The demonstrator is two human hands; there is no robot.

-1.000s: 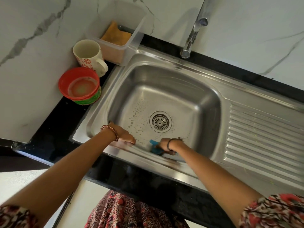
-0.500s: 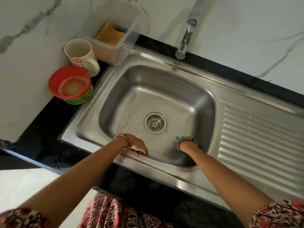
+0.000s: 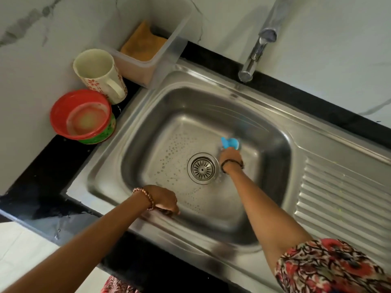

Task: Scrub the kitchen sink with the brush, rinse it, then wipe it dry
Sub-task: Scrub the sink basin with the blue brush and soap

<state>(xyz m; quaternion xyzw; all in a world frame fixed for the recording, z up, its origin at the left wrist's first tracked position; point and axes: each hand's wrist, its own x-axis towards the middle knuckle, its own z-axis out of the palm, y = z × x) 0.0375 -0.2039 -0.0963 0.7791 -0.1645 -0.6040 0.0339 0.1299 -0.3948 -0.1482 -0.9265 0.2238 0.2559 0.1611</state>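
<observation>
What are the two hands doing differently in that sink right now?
The right hand grips a blue brush down on the sink floor beside the drain; the left hand holds no tool and rests on the sink's near rim. The right hand is motion-blurred, the left hand sharp. The right wrist wears a thin dark band, the left a bead bracelet. Both reach in from the front edge.

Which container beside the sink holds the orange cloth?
The clear tub at the back corner; the mug and red bowl hold no cloth.
</observation>
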